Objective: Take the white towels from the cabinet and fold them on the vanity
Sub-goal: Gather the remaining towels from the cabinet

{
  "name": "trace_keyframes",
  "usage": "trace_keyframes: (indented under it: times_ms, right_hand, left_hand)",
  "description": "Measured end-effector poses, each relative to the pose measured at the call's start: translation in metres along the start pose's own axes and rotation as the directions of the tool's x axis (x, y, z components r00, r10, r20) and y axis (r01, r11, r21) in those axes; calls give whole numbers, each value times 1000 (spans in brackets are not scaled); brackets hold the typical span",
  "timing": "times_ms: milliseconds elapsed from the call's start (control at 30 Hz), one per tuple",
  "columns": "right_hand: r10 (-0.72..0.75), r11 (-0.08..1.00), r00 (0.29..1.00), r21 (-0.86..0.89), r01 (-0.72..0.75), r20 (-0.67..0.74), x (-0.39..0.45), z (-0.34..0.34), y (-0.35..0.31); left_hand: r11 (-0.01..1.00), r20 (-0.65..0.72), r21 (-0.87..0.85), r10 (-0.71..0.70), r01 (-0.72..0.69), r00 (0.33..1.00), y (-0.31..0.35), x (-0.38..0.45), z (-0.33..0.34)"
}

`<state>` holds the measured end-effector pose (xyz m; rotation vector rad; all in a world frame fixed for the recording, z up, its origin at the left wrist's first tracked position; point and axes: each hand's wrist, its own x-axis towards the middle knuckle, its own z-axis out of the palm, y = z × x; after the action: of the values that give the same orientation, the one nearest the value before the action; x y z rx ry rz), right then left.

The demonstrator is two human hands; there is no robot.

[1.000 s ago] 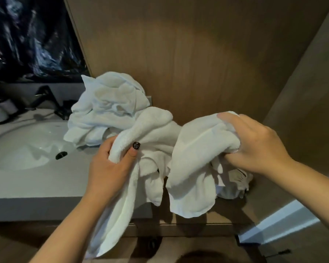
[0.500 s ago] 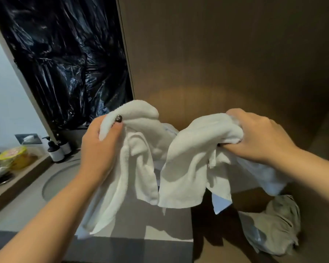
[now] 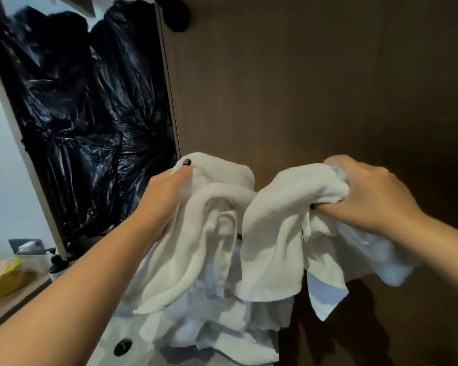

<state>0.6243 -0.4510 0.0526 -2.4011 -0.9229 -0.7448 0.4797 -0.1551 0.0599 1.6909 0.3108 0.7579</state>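
I hold one white towel [image 3: 270, 233] up in front of me with both hands. My left hand [image 3: 164, 199] grips a bunched edge at the left, thumb on top. My right hand [image 3: 368, 196] clutches the other bunched edge at the right. The cloth sags between them and hangs in folds. Below it a heap of more white towels [image 3: 209, 331] lies on the vanity top [image 3: 109, 339], near the sink's overflow hole [image 3: 122, 346].
A brown wooden wall panel [image 3: 315, 88] rises straight ahead. Black plastic sheeting [image 3: 85, 114] covers the mirror at the left. Pump bottles [image 3: 57, 262] and a yellow container [image 3: 3, 273] stand on the ledge at far left.
Both hands have lifted the towel higher and drawn it a little apart. My view has tilted up, and the towel heap now shows beneath the hanging cloth.
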Motion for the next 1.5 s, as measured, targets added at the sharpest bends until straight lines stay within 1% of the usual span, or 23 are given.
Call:
trace_keyframes:
  times_ms: [100,233,300,367,400,467,533,567,633,700,767,833,900,933,1000,1067,1133,1167,1200,1267,1400,1433,1500]
  right_hand:
    - [9,997,997,77,-4,-73,22,-7,-4]
    - [22,988,987,154,2,-159,49,-12,-23]
    - [28,986,982,168,3,-186,56,-12,-31]
    - [41,982,976,186,-1,-212,64,-6,-40]
    - [47,980,973,200,-1,-228,67,-2,-44]
    - [75,974,959,225,-12,-273,68,8,-53]
    - [116,969,943,244,-39,-312,65,18,-61]
    - [145,965,936,254,-63,-320,63,26,-66]
    - [191,956,923,277,-98,-333,61,43,-79]
    - [217,949,910,295,-112,-353,61,61,-96]
    - [219,953,895,283,-111,-387,63,77,-116]
    - [204,965,881,237,-109,-427,62,93,-137]
    - [181,979,882,164,-120,-434,59,113,-153]
    - [171,984,893,124,-131,-417,58,126,-158]
    - [176,984,929,39,-173,-325,57,156,-162]
    - [230,971,964,-39,-237,-133,51,194,-156]
    - [347,938,930,-57,-343,124,33,239,-148]
    - [409,910,886,-28,-413,220,20,261,-145]
    - [459,877,848,20,-481,265,8,279,-143]
    - [521,832,819,72,-551,241,-7,302,-139]
    - [533,838,818,1,-546,218,1,306,-132]
    - [527,840,822,13,-542,218,1,304,-133]
    - [499,843,840,107,-528,212,-6,298,-137]
  left_hand:
    - [992,-30,24,125,-124,992,8,19,1]
    - [975,-199,10,221,-223,955,-2,52,-7]
    - [952,-291,117,307,-285,906,-22,68,-9]
    - [923,-280,222,368,-313,887,-54,83,-12]
    - [925,-247,245,350,-291,904,-77,88,-12]
    - [951,-167,268,203,-153,965,-136,90,-14]
    - [927,-91,375,57,-19,994,-192,85,-13]
    - [908,-35,420,17,0,999,-215,83,-15]
    - [919,78,389,35,-62,996,-229,83,-20]
    - [915,209,350,132,-200,969,-234,89,-26]
    - [937,293,248,168,-245,941,-236,95,-30]
    - [996,268,54,53,-70,962,-230,105,-32]
    - [962,244,-160,-179,222,953,-229,125,-35]
    - [930,254,-213,-244,300,936,-225,131,-38]
    - [883,246,-309,-284,353,927,-217,131,-47]
    - [809,219,-451,-309,377,925,-211,120,-59]
    - [743,216,-541,-330,393,919,-213,108,-71]
    - [742,225,-539,-330,399,917,-216,100,-76]
    - [764,228,-509,-325,397,918,-219,94,-80]
    - [798,235,-454,-321,396,917,-227,84,-85]
    - [871,365,-354,-206,340,908,-239,70,-91]
    - [906,384,-294,-179,304,906,-242,68,-94]
    - [938,378,-184,-207,292,903,-247,65,-100]
